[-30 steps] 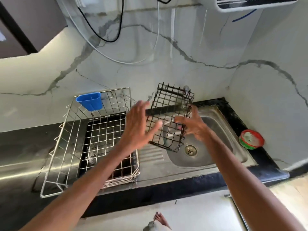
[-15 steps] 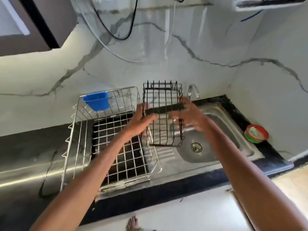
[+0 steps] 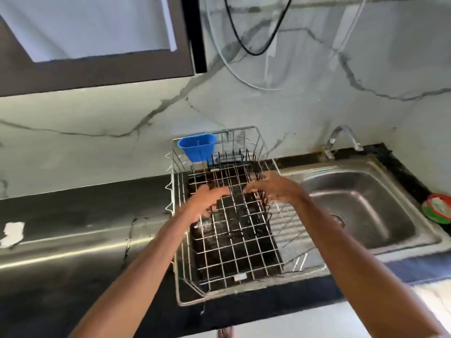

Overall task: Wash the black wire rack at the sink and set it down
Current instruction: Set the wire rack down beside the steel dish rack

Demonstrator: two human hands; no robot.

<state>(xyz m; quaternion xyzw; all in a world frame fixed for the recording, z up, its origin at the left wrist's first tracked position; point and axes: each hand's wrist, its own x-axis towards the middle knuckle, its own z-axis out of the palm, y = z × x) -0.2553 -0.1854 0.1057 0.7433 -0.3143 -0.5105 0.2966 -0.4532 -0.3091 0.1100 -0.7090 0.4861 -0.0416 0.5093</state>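
- The right hand (image 3: pixel 275 189) has its fingers curled in on the near right side of the black wire rack (image 3: pixel 231 164), so that one's grasping it.
- The left hand (image 3: pixel 207 203) is up against the rack's near left side. It's too blurry there to make out the fingers, so can't tell if it's gripping or just resting.
- The rack itself is down inside the silver dish drainer (image 3: pixel 177 215), at the drainer's far end toward the back edge of the bench (image 3: pixel 73 215). Its black uprights poke up just beside the blue cup (image 3: pixel 197 147) hooked on the drainer's back rim. Whether the rack's bottom is fully seated on the drainer grid is hard to say.
- The drainer sits on the bench just left of the sink (image 3: pixel 366 206) and runs from near the back edge almost to the front edge.
- The sink basin has nothing in it that shows, and no water visible coming from the tap (image 3: pixel 341 135).
- There's a red-and-green tub (image 3: pixel 438 208) off by the bench's right edge, well apart from all this.
- Progress-wise, the rack's at the drainer rather than the basin, so the washing looks done and this is the set-down step. What's left is probably just settling it flat and letting go with both hands.
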